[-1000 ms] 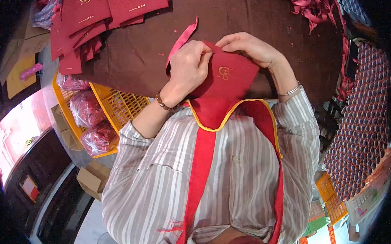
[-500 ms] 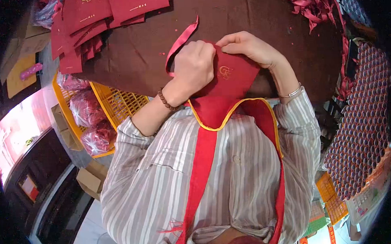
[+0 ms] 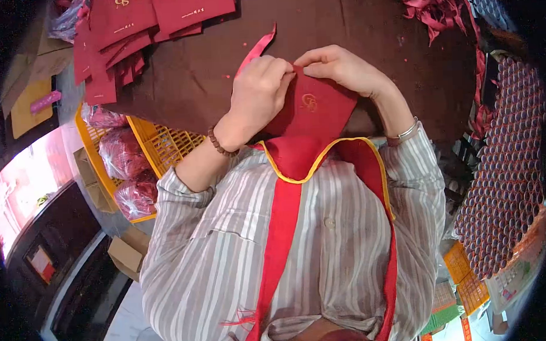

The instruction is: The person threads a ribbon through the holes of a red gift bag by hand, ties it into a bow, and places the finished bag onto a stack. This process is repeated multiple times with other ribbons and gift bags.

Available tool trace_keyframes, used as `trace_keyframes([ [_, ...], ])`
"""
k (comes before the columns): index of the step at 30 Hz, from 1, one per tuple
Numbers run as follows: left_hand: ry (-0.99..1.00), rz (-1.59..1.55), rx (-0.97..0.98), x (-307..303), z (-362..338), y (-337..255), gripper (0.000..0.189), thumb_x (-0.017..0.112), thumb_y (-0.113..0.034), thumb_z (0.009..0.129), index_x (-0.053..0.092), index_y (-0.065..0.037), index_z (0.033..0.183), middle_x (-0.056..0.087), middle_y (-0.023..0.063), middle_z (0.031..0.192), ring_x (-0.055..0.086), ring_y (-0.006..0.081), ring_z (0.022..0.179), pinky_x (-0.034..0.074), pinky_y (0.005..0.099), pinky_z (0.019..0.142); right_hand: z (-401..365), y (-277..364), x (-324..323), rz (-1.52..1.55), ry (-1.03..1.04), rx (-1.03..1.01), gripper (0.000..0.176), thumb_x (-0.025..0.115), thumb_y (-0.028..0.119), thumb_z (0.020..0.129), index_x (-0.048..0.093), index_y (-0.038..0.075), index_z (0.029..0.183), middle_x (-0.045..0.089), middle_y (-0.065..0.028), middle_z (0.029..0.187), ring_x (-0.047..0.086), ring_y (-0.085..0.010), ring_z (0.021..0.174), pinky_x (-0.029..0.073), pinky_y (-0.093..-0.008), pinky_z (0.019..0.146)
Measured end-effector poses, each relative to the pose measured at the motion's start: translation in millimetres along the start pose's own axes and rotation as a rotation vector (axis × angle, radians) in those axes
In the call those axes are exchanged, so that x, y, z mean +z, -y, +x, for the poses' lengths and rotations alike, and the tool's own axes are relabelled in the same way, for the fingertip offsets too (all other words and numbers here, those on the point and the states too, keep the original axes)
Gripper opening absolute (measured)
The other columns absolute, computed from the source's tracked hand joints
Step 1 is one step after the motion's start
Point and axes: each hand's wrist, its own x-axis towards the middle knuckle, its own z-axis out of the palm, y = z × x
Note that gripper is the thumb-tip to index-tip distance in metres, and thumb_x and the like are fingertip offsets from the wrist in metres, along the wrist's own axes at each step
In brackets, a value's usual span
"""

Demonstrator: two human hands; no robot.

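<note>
Between left grip [image 3: 259,90] and right grip [image 3: 342,72], pinching the red pouch [image 3: 331,111] near its far corner, seemingly keeping it steady (and showing its gold emblem [image 3: 308,102] upward).

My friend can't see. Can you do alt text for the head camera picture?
A person's left hand and right hand pinch the top edge of a flat red piece with a gold logo, over a brown table. A pink ribbon shows beyond the left hand; similar red pieces lie far left.
</note>
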Motion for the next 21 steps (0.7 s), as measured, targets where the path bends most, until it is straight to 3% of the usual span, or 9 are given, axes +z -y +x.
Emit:
trace_keyframes([
  [6,-0.1,0.052,0.075,-9.2,10.4,1.8,0.01,0.063,-0.016,0.076,0.06,-0.007,0.076,0.057,0.0059,0.074,0.053,0.0252,0.076,0.041,0.0361,0.069,-8.9,11.7,9.0,-0.262,-0.028,-0.146,0.028,0.054,0.015,0.081,0.06,0.0,0.105,0.065,-0.0158,0.094,0.062,-0.0234,0.088,0.046,-0.0327,0.08],
  [8,0.012,-0.17,-0.133,-18.3,18.9,17.6,0.012,0.06,-0.014,0.08,0.06,-0.002,0.078,0.058,0.0082,0.085,0.054,0.0244,0.08,0.04,0.0343,0.077,-13.0,19.4,16.0,-0.429,-0.061,-0.227,0.024,0.055,0.01,0.085,0.058,-0.002,0.105,0.065,-0.0098,0.088,0.058,-0.0115,0.08,0.046,-0.0255,0.075],
  [10,0.139,-0.283,-0.167,-20.1,27.2,36.9,0.016,0.055,-0.016,0.083,0.061,-0.001,0.078,0.059,0.0087,0.089,0.054,0.0224,0.084,0.04,0.0339,0.078,-16.0,24.6,25.2,-0.44,-0.084,-0.242,0.022,0.057,0.01,0.084,0.058,-0.001,0.102,0.066,-0.0127,0.083,0.061,-0.0152,0.074,0.047,-0.028,0.07],
  [13,0.682,-0.617,-0.211,-24.9,42.0,54.0,0.022,0.053,-0.021,0.085,0.062,-0.001,0.081,0.06,0.0088,0.099,0.051,0.0247,0.099,0.04,0.0352,0.084,-20.7,27.8,35.1,-0.55,-0.181,-0.313,0.015,0.059,0.009,0.081,0.057,0.0,0.093,0.065,-0.0162,0.08,0.064,-0.0272,0.072,0.048,-0.0316,0.064],
  [14,0.675,-0.613,-0.211,-29.9,46.4,53.1,0.022,0.053,-0.021,0.085,0.062,-0.001,0.081,0.06,0.0088,0.099,0.051,0.0247,0.099,0.04,0.0352,0.084,-21.8,26.6,37.2,-0.554,-0.178,-0.318,0.015,0.059,0.009,0.081,0.057,0.0,0.093,0.065,-0.0162,0.08,0.064,-0.0272,0.072,0.048,-0.0316,0.064],
  [16,0.792,-0.214,-0.023,-38.6,54.4,45.7,0.026,0.053,-0.026,0.085,0.063,-0.002,0.081,0.059,0.011,0.104,0.049,0.0259,0.106,0.039,0.0367,0.088,-25.0,26.4,40.6,-0.656,-0.227,-0.34,0.017,0.061,0.01,0.08,0.057,0.001,0.094,0.064,-0.0162,0.077,0.064,-0.03,0.072,0.048,-0.0334,0.062],
  [17,0.871,-0.259,0.052,-36.8,62.2,50.1,0.033,0.051,-0.033,0.082,0.067,-0.004,0.086,0.062,0.0104,0.105,0.059,0.025,0.09,0.045,0.0324,0.074,-26.6,28.6,41.2,-0.667,-0.216,-0.319,0.019,0.062,0.011,0.08,0.056,0.002,0.095,0.064,-0.0171,0.077,0.063,-0.032,0.072,0.048,-0.0354,0.061],
  [20,1.082,-0.209,0.061,-33.1,72.3,51.2,0.032,0.052,-0.032,0.081,0.066,-0.004,0.086,0.062,0.0096,0.106,0.058,0.026,0.09,0.044,0.0331,0.074,-28.4,31.7,43.2,-0.662,-0.206,-0.302,0.019,0.061,0.011,0.08,0.056,0.002,0.096,0.063,-0.0177,0.076,0.063,-0.033,0.071,0.048,-0.0363,0.061],
  [21,1.057,-0.355,0.153,-29.2,73.7,52.9,0.03,0.054,-0.029,0.08,0.064,-0.001,0.083,0.062,0.0081,0.089,0.057,0.0205,0.075,0.042,0.0315,0.066,-28.1,31.0,43.9,-0.664,-0.202,-0.304,0.019,0.061,0.011,0.08,0.056,0.002,0.096,0.063,-0.0177,0.076,0.063,-0.033,0.071,0.048,-0.0363,0.061],
])
